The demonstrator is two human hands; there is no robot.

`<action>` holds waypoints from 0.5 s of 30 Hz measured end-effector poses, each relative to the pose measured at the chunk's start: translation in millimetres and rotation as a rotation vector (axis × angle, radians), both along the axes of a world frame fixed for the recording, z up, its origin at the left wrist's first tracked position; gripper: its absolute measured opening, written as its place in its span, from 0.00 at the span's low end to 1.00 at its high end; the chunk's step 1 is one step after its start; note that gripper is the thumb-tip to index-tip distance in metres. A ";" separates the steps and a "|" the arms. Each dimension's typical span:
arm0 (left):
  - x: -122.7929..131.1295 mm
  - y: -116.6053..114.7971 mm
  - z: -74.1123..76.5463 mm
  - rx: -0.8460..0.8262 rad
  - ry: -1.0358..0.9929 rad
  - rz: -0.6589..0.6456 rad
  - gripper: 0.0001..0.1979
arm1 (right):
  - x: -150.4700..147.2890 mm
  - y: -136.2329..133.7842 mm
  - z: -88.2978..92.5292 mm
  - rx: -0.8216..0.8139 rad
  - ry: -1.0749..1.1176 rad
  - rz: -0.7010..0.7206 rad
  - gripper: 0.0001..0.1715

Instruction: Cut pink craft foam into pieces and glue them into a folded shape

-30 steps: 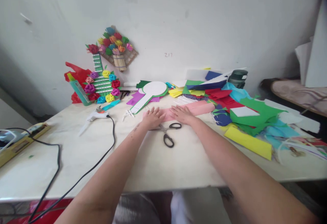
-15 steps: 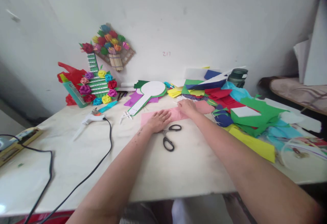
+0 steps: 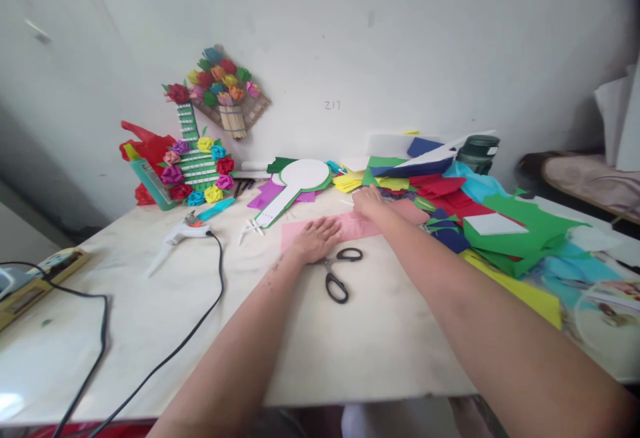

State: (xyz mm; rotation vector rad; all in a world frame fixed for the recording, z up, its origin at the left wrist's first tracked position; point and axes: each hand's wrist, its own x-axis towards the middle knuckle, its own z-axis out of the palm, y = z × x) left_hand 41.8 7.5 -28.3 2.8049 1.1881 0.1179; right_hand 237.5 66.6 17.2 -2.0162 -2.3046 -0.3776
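A pink paper strip (image 3: 350,226) lies flat across the middle of the pale table (image 3: 210,331). My left hand (image 3: 316,239) rests palm down on its left part, fingers stretched out. My right hand (image 3: 369,202) reaches farther back, at the strip's far edge beside a bundle of thin white sticks (image 3: 350,203); its fingers are curled and I cannot make out what they hold. Black-handled scissors (image 3: 338,275) lie just in front of my left hand, apart from it.
A glue gun (image 3: 187,231) with a black cord (image 3: 165,358) lies at left. Paper-flower crafts (image 3: 200,165) lean on the wall. A white-and-green paddle shape (image 3: 295,185) lies behind the strip. Coloured paper sheets (image 3: 500,231) and a dark jar (image 3: 477,151) crowd the right.
My right hand has slid from flat on the pink strip to its far edge near the white sticks. My left hand stayed pressing on the strip.
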 end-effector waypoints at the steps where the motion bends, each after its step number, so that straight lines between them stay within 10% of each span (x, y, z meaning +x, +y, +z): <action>1: -0.1 0.0 0.1 -0.004 0.001 0.001 0.26 | -0.6 1.2 1.7 0.026 0.032 0.015 0.13; 9: 2.2 -8.2 11.0 -0.162 -0.158 0.066 0.26 | -20.9 1.8 30.2 -0.011 0.778 0.250 0.14; 15: -6.3 -3.4 20.0 -0.484 -1.170 0.299 0.22 | -40.5 -26.3 22.4 -0.329 1.151 0.384 0.08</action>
